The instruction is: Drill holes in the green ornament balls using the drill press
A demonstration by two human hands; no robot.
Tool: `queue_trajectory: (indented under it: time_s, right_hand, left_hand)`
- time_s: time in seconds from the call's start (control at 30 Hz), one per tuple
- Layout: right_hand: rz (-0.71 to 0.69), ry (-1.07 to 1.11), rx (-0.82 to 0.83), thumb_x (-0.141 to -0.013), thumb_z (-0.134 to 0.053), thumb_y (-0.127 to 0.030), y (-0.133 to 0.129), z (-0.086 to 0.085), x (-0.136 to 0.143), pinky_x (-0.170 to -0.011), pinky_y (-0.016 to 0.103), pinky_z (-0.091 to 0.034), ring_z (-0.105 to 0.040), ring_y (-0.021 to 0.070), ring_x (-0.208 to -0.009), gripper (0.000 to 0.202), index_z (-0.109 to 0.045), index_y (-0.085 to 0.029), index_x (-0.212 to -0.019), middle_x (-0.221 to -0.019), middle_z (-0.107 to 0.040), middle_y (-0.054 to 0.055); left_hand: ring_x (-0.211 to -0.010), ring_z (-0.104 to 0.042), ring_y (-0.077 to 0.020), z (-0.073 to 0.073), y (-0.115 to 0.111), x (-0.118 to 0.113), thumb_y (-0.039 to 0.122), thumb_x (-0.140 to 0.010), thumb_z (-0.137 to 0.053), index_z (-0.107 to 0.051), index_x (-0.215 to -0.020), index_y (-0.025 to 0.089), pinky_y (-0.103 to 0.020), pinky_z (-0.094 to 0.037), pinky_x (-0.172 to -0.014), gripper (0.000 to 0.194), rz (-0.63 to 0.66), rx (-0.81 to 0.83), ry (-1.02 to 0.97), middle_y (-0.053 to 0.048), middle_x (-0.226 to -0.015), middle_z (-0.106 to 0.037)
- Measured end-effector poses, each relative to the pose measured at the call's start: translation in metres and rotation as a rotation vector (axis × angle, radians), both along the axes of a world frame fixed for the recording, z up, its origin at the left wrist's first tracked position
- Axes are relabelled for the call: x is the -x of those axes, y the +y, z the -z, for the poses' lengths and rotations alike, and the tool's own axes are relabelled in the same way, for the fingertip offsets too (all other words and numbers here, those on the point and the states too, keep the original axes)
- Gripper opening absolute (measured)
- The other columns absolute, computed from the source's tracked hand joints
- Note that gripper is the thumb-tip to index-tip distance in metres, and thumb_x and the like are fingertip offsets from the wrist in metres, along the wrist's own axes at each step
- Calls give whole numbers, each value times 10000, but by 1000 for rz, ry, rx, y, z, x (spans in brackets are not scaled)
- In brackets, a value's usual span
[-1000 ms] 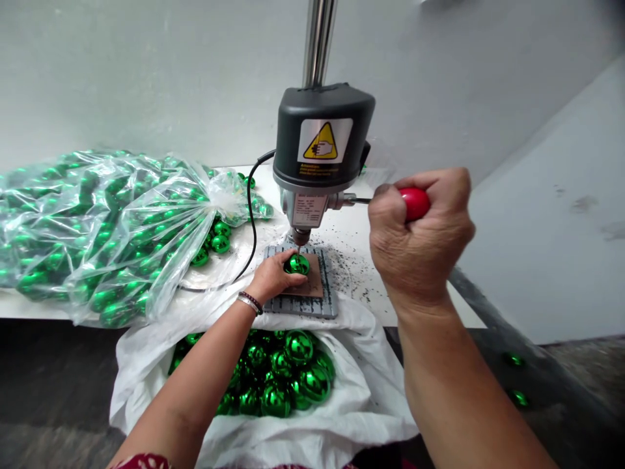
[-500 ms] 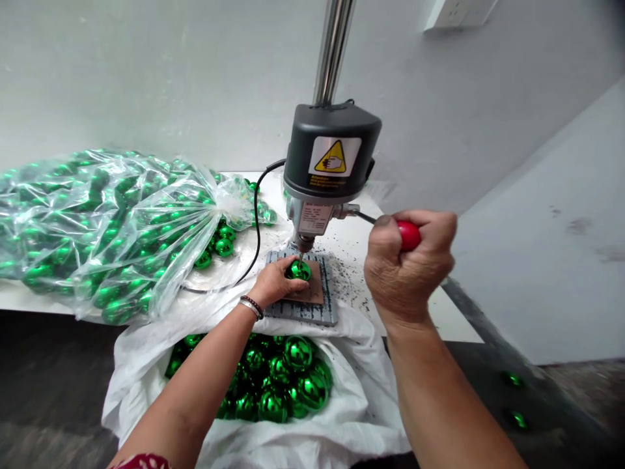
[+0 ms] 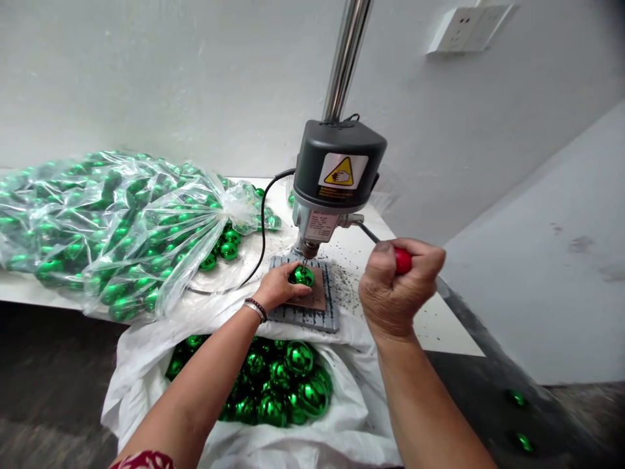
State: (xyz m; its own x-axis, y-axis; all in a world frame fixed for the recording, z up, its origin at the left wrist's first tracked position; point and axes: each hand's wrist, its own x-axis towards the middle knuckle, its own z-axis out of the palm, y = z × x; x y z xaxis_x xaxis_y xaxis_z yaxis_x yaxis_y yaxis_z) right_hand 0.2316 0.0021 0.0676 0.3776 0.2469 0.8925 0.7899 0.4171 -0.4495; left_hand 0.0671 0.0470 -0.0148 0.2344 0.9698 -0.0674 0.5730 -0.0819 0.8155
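Observation:
My left hand (image 3: 277, 286) grips a shiny green ball (image 3: 303, 277) between thumb and fingers, holding it on a brown board (image 3: 317, 294) that lies on the grey slotted base (image 3: 332, 319) of a drill press (image 3: 339, 169). The drill bit points down at the top of the ball; whether it has gone in I cannot tell. My right hand (image 3: 398, 286) is closed round the red knob (image 3: 403, 260) of the press's feed lever, to the right of the machine.
Below the base, a white sack (image 3: 356, 404) holds several green balls (image 3: 273, 384). A knotted clear bag (image 3: 102, 228) full of green balls lies at left. A black cord (image 3: 263, 228) loops beside the press. Dark shavings dot the white table (image 3: 439, 326). Two green balls lie on the floor at right.
My right hand and the red knob sit lower relative to the press, and the chuck is closer to the ball. The whole view has shifted slightly. My left hand keeps its hold.

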Motion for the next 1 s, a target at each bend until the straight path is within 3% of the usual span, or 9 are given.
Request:
queue_trajectory:
  time_s: [0.17,0.23,0.3,0.37,0.53,0.63,0.83,0.9,1.0]
  right_hand:
    - [-23,-2,30,-882,-537,-334,-4,19,2,-569,200,-418,-519,70,-584,168,-522,-170,-847,-694,-570,-6]
    - [-40,25,27,-877,-537,-334,-4,17,3,-571,201,-412,-514,70,-589,169,-515,-169,-846,-695,-563,-7]
    - [-55,84,24,-879,-530,-355,1,1,3,-575,206,-400,-497,66,-595,192,-511,-166,-848,-706,-554,-7]
    - [-64,101,61,-887,-523,-365,12,-28,2,-574,208,-375,-467,60,-597,209,-514,-159,-855,-719,-544,-10]
    - [-61,182,465,-889,-566,-273,41,-100,-2,-666,222,-316,-342,41,-616,174,-482,-144,-808,-657,-430,-64]
    - [-27,202,527,-897,-561,-250,48,-112,-1,-716,238,-310,-315,41,-626,153,-487,-137,-826,-647,-413,-76]
    - [51,157,527,-918,-504,-274,50,-104,1,-764,280,-344,-406,66,-690,134,-505,-142,-895,-760,-518,-33]
    - [81,129,527,-925,-476,-297,54,-101,-2,-762,297,-363,-473,86,-736,154,-504,-149,-896,-802,-549,-13]
    - [104,108,488,-924,-454,-335,60,-97,-8,-746,319,-386,-533,107,-774,183,-495,-162,-883,-813,-566,-4]
  left_hand:
    - [-1067,-664,-271,3,1,0,338,-676,-818,-630,-1342,184,-372,-491,-975,709,8,-8,-20,-75,-1165,-730]
    - [-1060,-664,-271,3,1,-1,346,-670,-820,-631,-1338,184,-371,-493,-965,713,4,-9,-28,-75,-1152,-732]
    - [-1041,-667,-269,3,1,-1,350,-664,-822,-634,-1329,180,-369,-498,-948,712,-3,-12,-29,-74,-1122,-737]
    - [-1029,-667,-268,2,0,-2,346,-660,-819,-645,-1306,180,-364,-501,-933,689,-7,-27,-17,-69,-1102,-738]
    - [-998,-665,-248,-5,-9,7,301,-692,-781,-660,-1241,175,-349,-497,-920,575,24,-77,-51,-51,-1072,-736]
    - [-1029,-659,-244,-12,-24,26,271,-689,-782,-662,-1231,186,-345,-490,-946,562,89,-116,-91,-52,-1115,-735]
    - [-994,-657,-242,-22,-51,80,392,-625,-863,-691,-1237,217,-335,-525,-866,659,184,-99,-75,-98,-1255,-705]
    - [-934,-659,-224,-20,-45,94,417,-730,-790,-691,-1234,206,-337,-527,-850,555,35,-126,-30,-109,-1233,-714]
    - [-961,-671,-234,-14,-18,107,332,-897,-600,-654,-1272,150,-366,-507,-923,421,-413,-181,140,-149,-1237,-705]
